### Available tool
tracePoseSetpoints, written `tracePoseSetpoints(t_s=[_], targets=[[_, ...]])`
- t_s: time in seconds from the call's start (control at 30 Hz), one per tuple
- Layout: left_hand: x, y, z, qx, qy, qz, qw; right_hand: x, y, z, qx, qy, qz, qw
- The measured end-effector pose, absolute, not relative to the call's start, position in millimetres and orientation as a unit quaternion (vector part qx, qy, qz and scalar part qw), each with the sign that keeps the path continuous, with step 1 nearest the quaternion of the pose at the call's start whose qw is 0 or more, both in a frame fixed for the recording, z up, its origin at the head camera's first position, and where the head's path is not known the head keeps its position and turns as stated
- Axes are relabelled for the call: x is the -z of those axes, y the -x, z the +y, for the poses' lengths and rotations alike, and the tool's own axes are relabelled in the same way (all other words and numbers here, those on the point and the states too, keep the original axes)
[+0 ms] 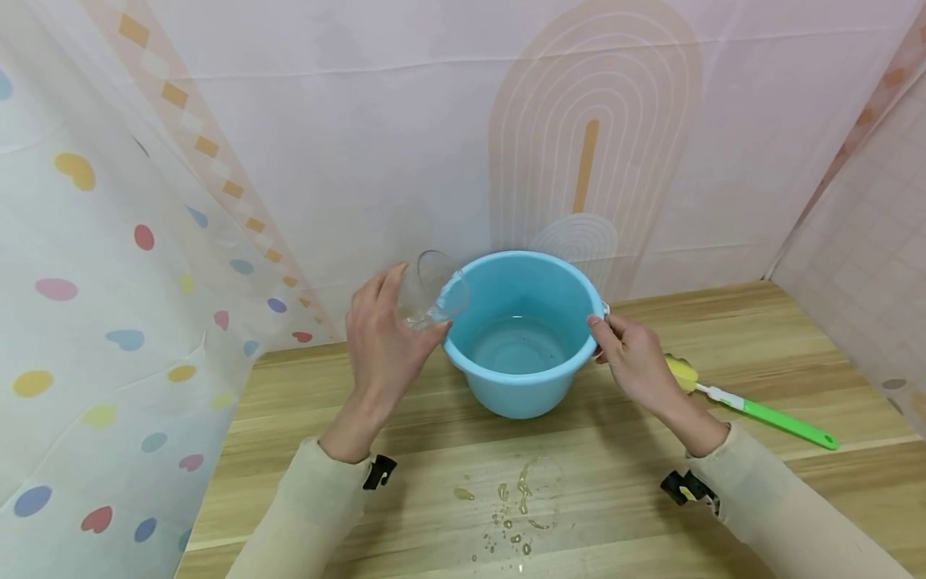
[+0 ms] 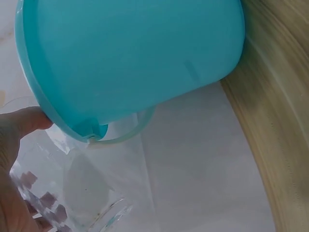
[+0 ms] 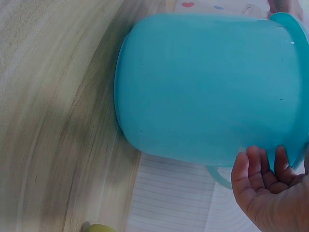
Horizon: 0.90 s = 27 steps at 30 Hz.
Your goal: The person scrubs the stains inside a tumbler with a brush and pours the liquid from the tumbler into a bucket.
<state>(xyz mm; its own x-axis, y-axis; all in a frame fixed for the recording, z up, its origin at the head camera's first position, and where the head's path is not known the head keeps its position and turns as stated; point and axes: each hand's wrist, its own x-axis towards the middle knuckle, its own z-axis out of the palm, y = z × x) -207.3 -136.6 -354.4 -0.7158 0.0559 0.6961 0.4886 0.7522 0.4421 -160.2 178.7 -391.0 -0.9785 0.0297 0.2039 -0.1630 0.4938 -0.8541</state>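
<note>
A light blue bucket (image 1: 517,398) stands on the wooden table with shallow water at its bottom. My left hand (image 1: 383,330) holds a clear drinking glass (image 1: 443,277), tipped on its side with the mouth toward the bucket's left rim. In the left wrist view the fingers spread around the glass (image 2: 87,188), and the thumb overlaps the rim of the bucket (image 2: 140,53). On the opposite side, my right hand (image 1: 637,358) grips the bucket's rim, thumb on top. The right wrist view shows its curled fingers (image 3: 256,169) below that rim, by the pale handle (image 3: 219,178).
Right of the bucket lies a bottle brush (image 1: 784,422) with a green handle and yellow sponge head, partly behind my right hand. Water drops (image 1: 517,539) are scattered on the table (image 1: 289,450) in front. A patterned curtain (image 1: 376,161) hangs close behind the bucket and along the left.
</note>
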Motion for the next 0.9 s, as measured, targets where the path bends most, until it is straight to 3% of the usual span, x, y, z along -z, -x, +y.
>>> tracePoseSetpoints(t_s=[0.9], targets=[[328,207,-132,0.238,0.173,-0.916,0.272,393,162,177,-0.505,-0.039,-0.856,0.105]])
